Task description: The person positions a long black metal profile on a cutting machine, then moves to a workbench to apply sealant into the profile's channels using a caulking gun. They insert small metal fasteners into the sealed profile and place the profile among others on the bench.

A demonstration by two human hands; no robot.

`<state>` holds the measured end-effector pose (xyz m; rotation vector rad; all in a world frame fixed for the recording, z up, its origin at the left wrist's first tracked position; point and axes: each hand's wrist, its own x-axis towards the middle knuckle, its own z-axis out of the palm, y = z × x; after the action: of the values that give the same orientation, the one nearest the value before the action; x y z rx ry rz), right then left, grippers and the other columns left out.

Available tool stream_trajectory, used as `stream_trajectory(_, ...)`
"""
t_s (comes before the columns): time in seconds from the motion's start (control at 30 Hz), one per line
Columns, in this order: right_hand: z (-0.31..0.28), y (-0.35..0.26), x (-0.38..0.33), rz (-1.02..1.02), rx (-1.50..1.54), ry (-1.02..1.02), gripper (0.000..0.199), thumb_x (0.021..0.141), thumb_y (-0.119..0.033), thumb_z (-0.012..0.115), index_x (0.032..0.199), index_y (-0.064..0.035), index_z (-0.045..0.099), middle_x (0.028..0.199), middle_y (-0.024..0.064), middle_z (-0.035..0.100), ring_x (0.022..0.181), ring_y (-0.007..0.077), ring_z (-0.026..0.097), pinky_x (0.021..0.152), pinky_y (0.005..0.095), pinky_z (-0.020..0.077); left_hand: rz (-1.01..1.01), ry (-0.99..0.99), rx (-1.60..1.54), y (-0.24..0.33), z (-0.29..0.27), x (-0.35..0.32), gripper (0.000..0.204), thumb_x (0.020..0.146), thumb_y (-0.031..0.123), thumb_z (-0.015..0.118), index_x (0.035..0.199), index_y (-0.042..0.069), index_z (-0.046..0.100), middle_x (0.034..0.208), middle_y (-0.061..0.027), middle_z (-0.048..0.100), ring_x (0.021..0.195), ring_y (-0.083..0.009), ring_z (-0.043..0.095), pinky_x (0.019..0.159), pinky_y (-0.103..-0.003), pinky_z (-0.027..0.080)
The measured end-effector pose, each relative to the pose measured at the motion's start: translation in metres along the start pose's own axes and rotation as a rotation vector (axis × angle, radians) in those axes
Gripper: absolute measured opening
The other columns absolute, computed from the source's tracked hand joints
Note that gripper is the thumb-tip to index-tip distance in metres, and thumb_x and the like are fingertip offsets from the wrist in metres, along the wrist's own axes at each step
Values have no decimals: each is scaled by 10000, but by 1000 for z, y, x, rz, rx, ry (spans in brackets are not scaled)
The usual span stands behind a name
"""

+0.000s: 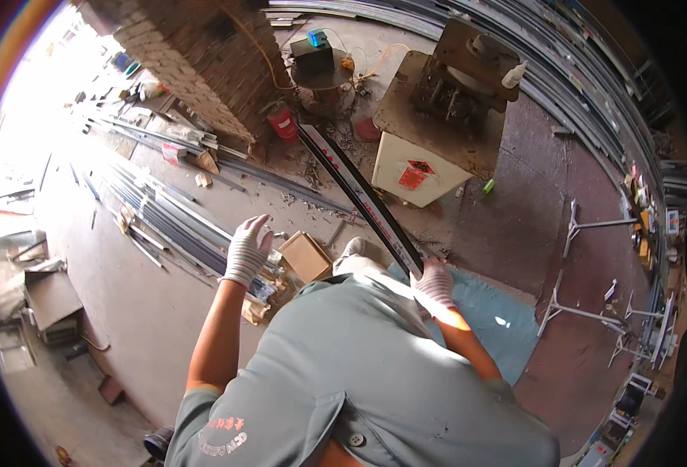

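Beside the desk [396, 109], the long black profile [361, 200] is grasped at its near end by the right grip [434, 285], the left grip [248, 247] empty; probably light and stiff, it is best supported mid-length.

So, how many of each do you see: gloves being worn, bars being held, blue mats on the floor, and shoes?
Striped grey-and-white fabric gloves: 2
Long black bar with a pale strip, held: 1
Light blue floor mat: 1
Pale shoe: 1
Total: 5
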<state>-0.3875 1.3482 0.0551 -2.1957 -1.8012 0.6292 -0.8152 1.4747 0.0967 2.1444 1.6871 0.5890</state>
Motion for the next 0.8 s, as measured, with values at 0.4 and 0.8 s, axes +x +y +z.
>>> stream_trajectory(0.4,-46,-51,141,249,42,-97,445,845,-327,709,1191,-49,679,1106,188,679,1050,360,650,962,466,504,601,44,196,65,-28,303,766,709,248,852,1398,92,555,1434,-141,529,1348,-368,469,1138,-501,385)
stream_trajectory(0.8,-42,-119,222,500,-62,278,429,735,-268,789,1107,-87,679,970,138,633,946,352,627,854,489,489,1219,-527,307,140,75,622,679,635,394,871,1235,150,667,1193,-65,651,1259,-299,548,1228,-485,275)
